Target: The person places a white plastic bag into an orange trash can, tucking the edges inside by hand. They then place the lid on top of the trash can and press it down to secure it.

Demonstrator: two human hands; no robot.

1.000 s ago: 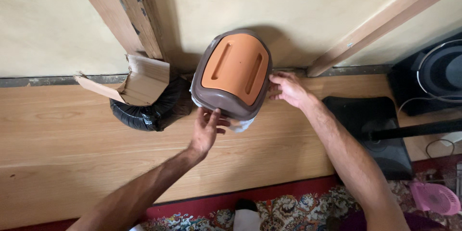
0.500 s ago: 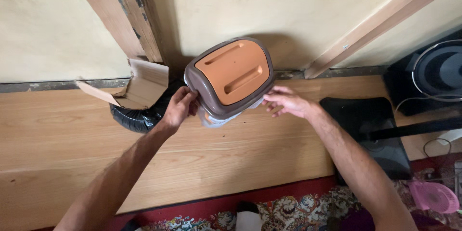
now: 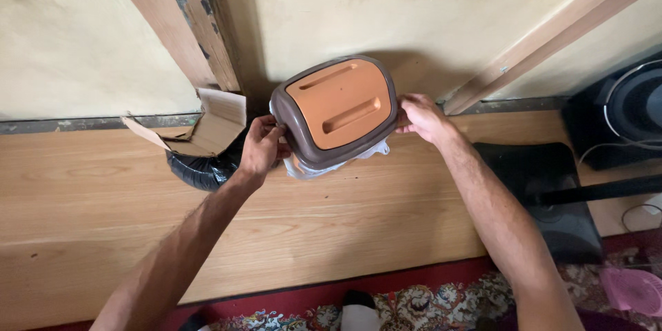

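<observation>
I grip the brown bin (image 3: 303,139) with the orange lid (image 3: 339,103) on both sides, my left hand (image 3: 261,147) and right hand (image 3: 422,117) closed on its rim, over the wooden floor (image 3: 331,214) by the wall. A cardboard box (image 3: 200,129) sits just left.

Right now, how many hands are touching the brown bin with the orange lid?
2. The left hand grips the left edge of the brown bin; the right hand grips its right edge. No other hands are visible.
</observation>
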